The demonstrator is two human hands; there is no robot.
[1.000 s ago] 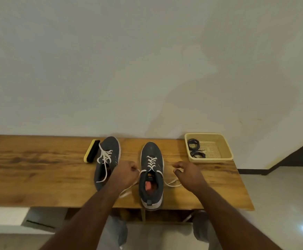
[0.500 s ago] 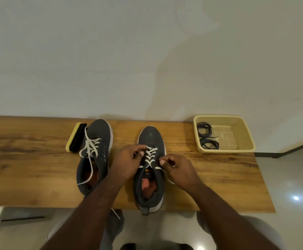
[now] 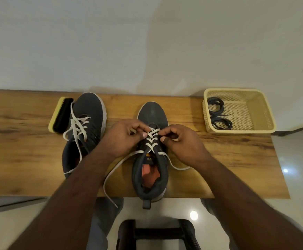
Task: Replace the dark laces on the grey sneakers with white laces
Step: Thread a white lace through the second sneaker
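**Looks like somebody's home, probably a hallway or spare corner**

Pretty sure this is a house and not a shop or workshop; there's a plain painted wall (image 3: 111, 42) with a narrow wooden bench (image 3: 21, 159) pushed against it; glossy floor tiles (image 3: 291, 159) catching a ceiling light; a shoe brush (image 3: 60, 115) and a little plastic basket (image 3: 255, 127) sitting out, ordinary household stuff; a dark stool (image 3: 156, 233) tucked in below.
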